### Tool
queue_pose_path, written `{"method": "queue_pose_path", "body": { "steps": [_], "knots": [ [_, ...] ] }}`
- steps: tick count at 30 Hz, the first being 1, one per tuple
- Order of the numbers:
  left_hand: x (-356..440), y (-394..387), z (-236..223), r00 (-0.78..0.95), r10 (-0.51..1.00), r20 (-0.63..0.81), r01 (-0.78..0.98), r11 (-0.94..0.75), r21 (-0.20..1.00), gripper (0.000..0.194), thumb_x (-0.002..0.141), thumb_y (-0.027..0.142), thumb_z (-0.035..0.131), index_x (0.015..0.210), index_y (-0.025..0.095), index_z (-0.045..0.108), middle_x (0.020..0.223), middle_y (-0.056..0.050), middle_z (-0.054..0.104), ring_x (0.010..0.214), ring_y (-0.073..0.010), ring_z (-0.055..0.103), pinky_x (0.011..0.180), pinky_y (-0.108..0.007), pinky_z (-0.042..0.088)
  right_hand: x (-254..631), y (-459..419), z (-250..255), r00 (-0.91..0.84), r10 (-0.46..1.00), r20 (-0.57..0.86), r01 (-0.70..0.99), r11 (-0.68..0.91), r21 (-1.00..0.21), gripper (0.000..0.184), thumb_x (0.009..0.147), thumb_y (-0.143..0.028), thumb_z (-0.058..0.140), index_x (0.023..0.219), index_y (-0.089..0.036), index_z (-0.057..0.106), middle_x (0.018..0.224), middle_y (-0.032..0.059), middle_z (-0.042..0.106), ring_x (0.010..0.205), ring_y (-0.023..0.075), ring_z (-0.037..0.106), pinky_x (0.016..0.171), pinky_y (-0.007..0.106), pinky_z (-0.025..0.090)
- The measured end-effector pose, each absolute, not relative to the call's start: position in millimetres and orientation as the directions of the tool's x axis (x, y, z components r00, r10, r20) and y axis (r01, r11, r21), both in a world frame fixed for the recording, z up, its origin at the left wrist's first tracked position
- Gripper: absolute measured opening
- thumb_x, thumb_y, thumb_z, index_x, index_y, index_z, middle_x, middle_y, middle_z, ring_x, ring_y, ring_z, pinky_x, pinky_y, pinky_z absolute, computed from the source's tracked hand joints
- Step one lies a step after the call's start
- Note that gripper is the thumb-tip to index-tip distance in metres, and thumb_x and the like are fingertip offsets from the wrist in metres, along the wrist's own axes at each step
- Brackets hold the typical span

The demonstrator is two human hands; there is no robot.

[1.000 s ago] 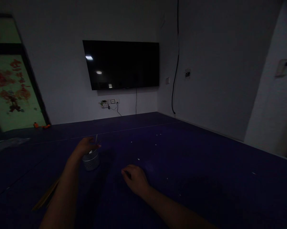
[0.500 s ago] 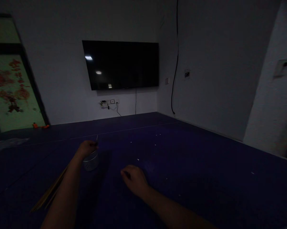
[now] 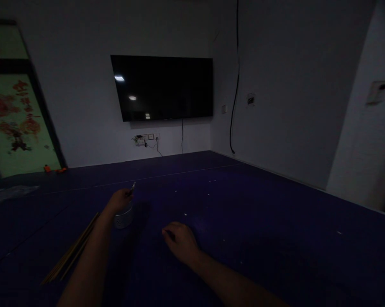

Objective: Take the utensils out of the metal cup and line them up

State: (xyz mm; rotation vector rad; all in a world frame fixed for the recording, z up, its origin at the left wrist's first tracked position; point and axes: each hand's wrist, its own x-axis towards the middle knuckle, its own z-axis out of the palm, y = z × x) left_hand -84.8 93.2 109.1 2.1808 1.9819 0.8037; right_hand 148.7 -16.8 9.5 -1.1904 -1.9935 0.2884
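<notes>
Left hand (image 3: 120, 201): closed on slim pale-tipped object (image 3: 132, 187); lower end hidden, type unclear.
Grey perforated round container (image 3: 123, 219): under left hand, opening and contents hidden.
Right hand (image 3: 180, 241): curled near purple surface (image 3: 259, 213); cannot tell whether gripping.
Thin tan sticks (image 3: 71, 255): left forearm partly covers them.

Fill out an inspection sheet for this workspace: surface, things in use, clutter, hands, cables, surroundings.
Surface: dark blue-purple top, dimly lit.
Things in use: slim light-tipped item; perforated container; thin sticks beside the left forearm.
Clutter: white scraps, clear plastic, orange objects.
Hands: left hand grips the slim item at the container; right hand curled, contents unclear.
Cables: black cable down the right wall; thin cords below the screen.
Surroundings: wall-mounted screen, wall sockets; other people: nothing seen.
</notes>
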Motion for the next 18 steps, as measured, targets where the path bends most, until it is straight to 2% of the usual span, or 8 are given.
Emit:
{"method": "queue_pose_path", "body": {
  "steps": [7, 18],
  "knots": [
    [-81.3, 96.3, 103.5, -0.010, 0.924, 0.382, 0.869, -0.181, 0.460, 0.018, 0.071, 0.029, 0.049, 0.078, 0.017, 0.060, 0.082, -0.006, 0.065, 0.079, -0.0186, 0.059, 0.065, -0.023, 0.039, 148.0, -17.0, 8.9, -0.252, 0.821, 0.513, 0.647, 0.537, -0.541, 0.023, 0.086, -0.026, 0.046, 0.089, -0.022, 0.068, 0.085, 0.0024, 0.067, 0.079, 0.0140, 0.061, 0.071, 0.024, 0.042],
    [-80.1, 97.0, 97.4, -0.066, 0.881, 0.469, 0.723, -0.282, 0.630, 0.026, 0.071, 0.041, 0.046, 0.077, 0.017, 0.055, 0.068, -0.004, 0.064, 0.066, -0.0182, 0.061, 0.057, -0.025, 0.045, 149.7, -17.3, 10.1, -0.264, 0.823, 0.502, 0.638, 0.540, -0.549, 0.022, 0.087, -0.024, 0.046, 0.089, -0.021, 0.068, 0.088, 0.0028, 0.067, 0.082, 0.0138, 0.060, 0.073, 0.024, 0.041]
  ]
}}
